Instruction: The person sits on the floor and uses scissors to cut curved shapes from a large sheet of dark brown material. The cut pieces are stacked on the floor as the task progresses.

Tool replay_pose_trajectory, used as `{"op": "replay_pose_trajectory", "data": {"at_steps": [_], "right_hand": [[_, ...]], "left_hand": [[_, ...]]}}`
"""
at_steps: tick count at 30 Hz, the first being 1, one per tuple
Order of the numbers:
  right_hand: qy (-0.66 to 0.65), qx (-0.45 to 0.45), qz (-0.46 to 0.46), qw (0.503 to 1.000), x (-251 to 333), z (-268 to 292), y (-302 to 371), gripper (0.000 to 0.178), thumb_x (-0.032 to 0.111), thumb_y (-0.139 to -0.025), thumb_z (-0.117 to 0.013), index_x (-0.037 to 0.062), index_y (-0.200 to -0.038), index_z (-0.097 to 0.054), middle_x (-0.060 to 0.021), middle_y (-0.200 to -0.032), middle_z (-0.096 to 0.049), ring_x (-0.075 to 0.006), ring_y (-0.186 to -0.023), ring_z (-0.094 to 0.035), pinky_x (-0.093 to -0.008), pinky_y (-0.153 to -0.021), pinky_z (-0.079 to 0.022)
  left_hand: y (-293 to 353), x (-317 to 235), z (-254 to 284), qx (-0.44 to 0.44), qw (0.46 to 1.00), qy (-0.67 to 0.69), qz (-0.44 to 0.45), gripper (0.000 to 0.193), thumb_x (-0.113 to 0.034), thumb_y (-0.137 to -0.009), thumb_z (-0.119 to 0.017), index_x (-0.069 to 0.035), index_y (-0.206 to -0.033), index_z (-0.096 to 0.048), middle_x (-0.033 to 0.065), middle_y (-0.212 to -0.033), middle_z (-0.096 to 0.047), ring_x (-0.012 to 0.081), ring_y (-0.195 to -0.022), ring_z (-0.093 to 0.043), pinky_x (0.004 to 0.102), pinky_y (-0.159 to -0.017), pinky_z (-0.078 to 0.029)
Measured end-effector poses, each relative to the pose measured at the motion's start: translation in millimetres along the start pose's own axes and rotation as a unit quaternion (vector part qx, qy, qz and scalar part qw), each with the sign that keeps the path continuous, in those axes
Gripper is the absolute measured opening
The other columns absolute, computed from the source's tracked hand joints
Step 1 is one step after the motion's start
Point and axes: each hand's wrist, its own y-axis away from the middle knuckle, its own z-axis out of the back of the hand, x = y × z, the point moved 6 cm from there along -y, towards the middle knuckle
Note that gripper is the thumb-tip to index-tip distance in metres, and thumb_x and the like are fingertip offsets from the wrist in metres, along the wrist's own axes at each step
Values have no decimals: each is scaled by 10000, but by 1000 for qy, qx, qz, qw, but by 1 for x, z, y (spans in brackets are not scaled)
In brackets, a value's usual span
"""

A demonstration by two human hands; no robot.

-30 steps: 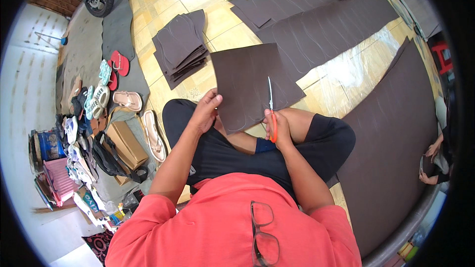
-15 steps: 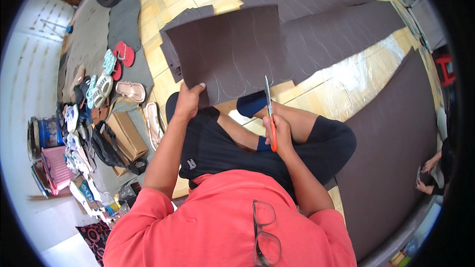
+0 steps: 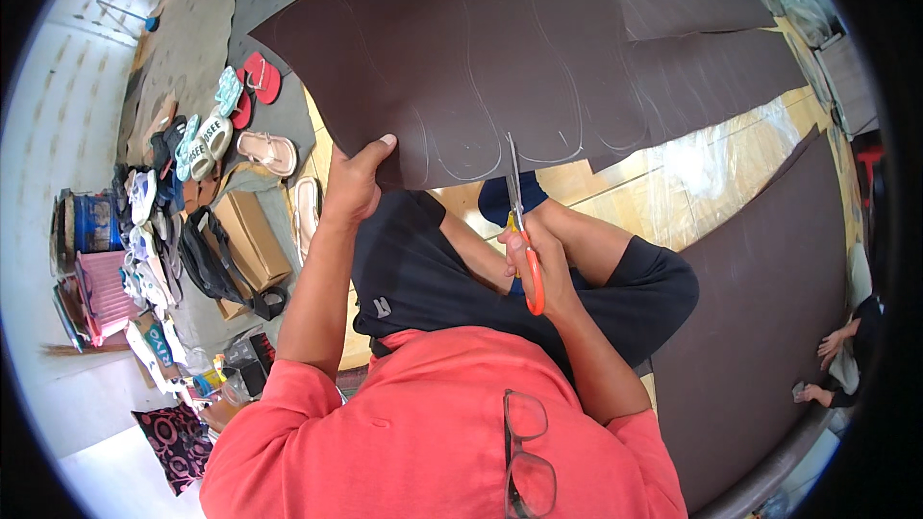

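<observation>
A dark brown sheet, drawn with pale curved outlines, is raised in front of me. My left hand grips its near left corner, thumb on top. Scissors with orange handles are in my right hand, above my crossed legs. The blades point away from me, and their tips overlap the sheet's near edge between two drawn outlines. Whether the blades are on either side of the sheet is hard to make out.
More brown sheets lie on the tiled floor beyond, and a large one spreads at my right. Clear plastic film lies between them. Sandals and a cardboard box are at my left. Another person's hands show at far right.
The brown sheet has been raised and spread out, showing more of its outlines. The scissors have shifted slightly, and their tips now overlap its near edge. My left hand keeps its grip.
</observation>
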Motion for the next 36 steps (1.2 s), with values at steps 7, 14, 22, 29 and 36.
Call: {"op": "replay_pose_trajectory", "data": {"at_steps": [7, 14, 22, 29, 36], "right_hand": [[-62, 19, -113, 992, 10, -3, 15, 432, 385, -961, -565, 44, -711, -476, -9, -524, -454, -64, -413, -438, -232, -382, -369], [-34, 10, -70, 997, 13, 1, 11, 420, 387, -960, -568, 43, -725, -512, -4, -524, -475, -50, -407, -446, -221, -366, -359], [-61, 16, -103, 993, 7, -1, 15, 401, 373, -976, -536, 37, -759, -520, 8, -516, -446, -57, -410, -435, -221, -380, -359], [-38, -10, -65, 997, 2, -2, 8, 349, 312, -990, -516, 17, -806, -547, 9, -521, -454, -58, -403, -430, -219, -376, -359], [-66, -16, -97, 993, -12, -3, 14, 292, 226, -1001, -489, -26, -877, -568, -22, -560, -484, -79, -438, -451, -238, -425, -412]], "left_hand": [[-2, 1, 7, 26, 999, 0, 29, 421, 30, -815, -590, 9, -1232, -532, 88, -1147, -603, 195, -1064, -570, 330, -932, -440], [6, 3, 9, 29, 997, -29, 69, 433, 19, -817, -589, 18, -1244, -514, 96, -1165, -586, 201, -1075, -561, 339, -938, -438], [17, 12, -1, 36, 995, -33, 86, 462, 10, -813, -596, 29, -1263, -493, 107, -1190, -571, 204, -1104, -544, 332, -966, -415], [22, 28, 1, 43, 991, -39, 120, 449, 10, -812, -596, 32, -1251, -499, 105, -1183, -572, 200, -1098, -539, 332, -965, -408], [34, 42, -7, 71, 988, -44, 126, 419, 9, -820, -597, 34, -1229, -512, 92, -1162, -574, 178, -1080, -531, 318, -958, -403]]}}
